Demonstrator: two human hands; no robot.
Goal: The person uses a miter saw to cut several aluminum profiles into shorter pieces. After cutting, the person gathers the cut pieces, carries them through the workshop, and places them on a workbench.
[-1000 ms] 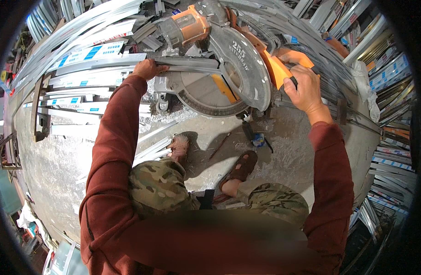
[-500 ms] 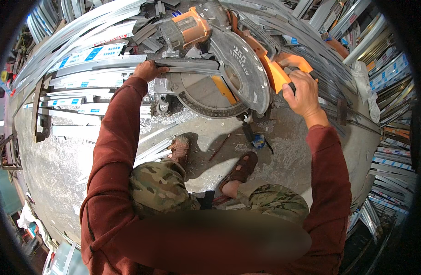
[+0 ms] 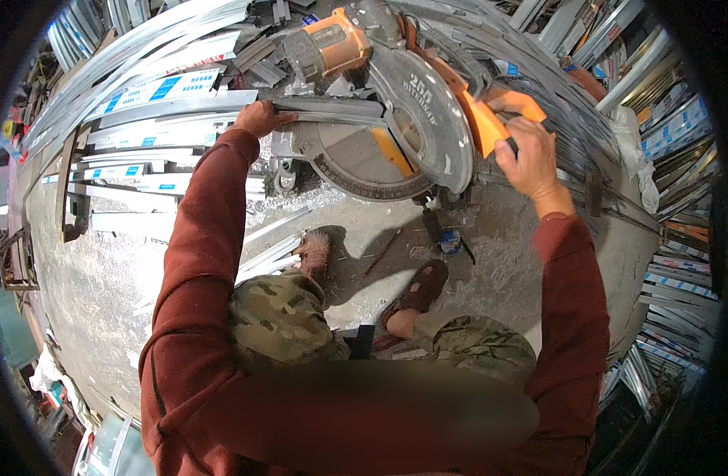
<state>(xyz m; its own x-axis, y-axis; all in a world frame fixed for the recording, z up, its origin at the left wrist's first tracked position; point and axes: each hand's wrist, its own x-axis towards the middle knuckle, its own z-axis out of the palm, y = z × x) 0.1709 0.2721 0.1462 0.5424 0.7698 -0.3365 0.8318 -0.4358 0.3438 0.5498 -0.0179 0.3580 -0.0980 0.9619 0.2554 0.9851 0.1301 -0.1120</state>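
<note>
A mitre saw [image 3: 415, 119] with an orange motor and a grey blade guard stands on the floor in front of me. My right hand [image 3: 530, 163] is wrapped round its orange handle [image 3: 491, 131], to the right of the guard. Against the fence, a silver metal profile [image 3: 340, 117] lies across the saw's round base [image 3: 340, 155] and runs off to the left. My left hand [image 3: 259, 119] is closed over this profile at the base's left end, fingers pointing right. The guard hides the blade and the profile's right end.
Long metal profiles [image 3: 158, 131], some with blue-and-white film, lie to the left and behind the saw. More are stacked at the right [image 3: 673, 135]. Offcuts [image 3: 261, 59] lie behind the motor. A blue roll [image 3: 451, 242] sits on the floor near my feet.
The view has shifted slightly, with the saw a little further right in the picture. Both hands keep their holds on the profile and the saw handle.
</note>
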